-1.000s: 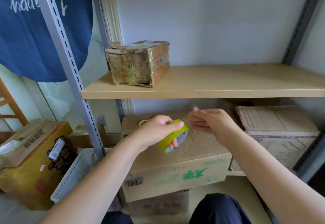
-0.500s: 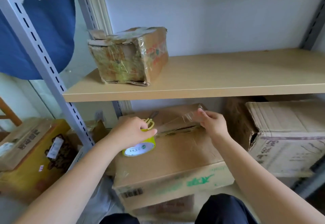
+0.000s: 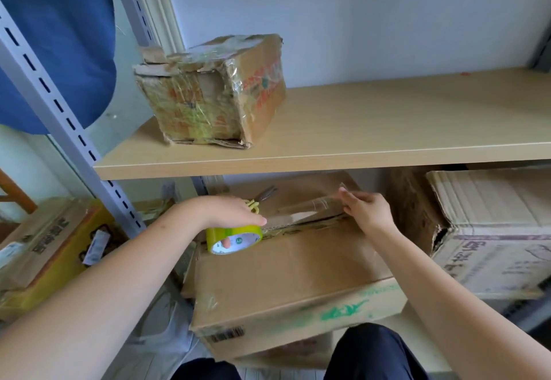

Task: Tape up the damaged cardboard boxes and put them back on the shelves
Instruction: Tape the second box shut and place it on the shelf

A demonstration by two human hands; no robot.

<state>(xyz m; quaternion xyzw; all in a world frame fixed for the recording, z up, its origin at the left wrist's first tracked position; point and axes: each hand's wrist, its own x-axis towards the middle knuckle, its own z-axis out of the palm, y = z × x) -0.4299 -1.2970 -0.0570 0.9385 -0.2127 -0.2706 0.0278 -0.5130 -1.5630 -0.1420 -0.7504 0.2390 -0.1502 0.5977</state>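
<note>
Left hand (image 3: 229, 211) grasps tape roll (image 3: 234, 238) on cardboard box (image 3: 286, 266); right hand (image 3: 362, 209) pinches clear tape strip (image 3: 310, 205), long axis running left-right, rising rightward over the far flap seam.

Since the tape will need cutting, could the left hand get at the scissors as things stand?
Probably not yet: the left hand grips the tape roll, though the scissors lie uncovered just beyond it.

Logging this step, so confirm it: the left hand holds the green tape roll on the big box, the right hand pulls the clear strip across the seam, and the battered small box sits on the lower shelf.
One error: the battered small box sits on the upper shelf, not the lower, per the head view. The left hand, tape roll, big box, right hand and clear strip are as stated.
</note>
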